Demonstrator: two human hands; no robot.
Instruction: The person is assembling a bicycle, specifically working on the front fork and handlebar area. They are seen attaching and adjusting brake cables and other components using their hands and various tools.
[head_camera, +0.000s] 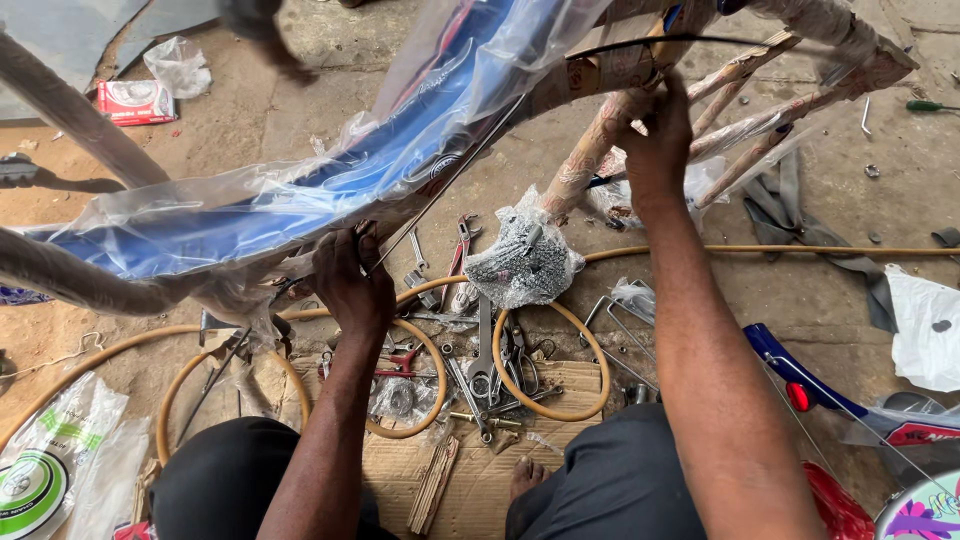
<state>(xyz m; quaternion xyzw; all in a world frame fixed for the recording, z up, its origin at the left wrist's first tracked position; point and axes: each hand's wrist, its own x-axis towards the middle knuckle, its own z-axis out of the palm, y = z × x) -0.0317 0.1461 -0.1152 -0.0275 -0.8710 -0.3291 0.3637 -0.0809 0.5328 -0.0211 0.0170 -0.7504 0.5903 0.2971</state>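
Overhead, blue mudguard (330, 180) in clear plastic, long axis slanting down-left. Left hand (350, 285) pinches thin rod (450, 180) at its lower edge; right hand (655, 140) clasps wrapped frame tube (600, 130) up-right of it.

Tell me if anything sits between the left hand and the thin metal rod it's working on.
Nothing visible does. The left hand is already at the lower end of the thin metal rod, fingers closed around it beside the plastic-wrapped blue mudguard. The right hand grips the paper-wrapped frame tube, clear of the rod.
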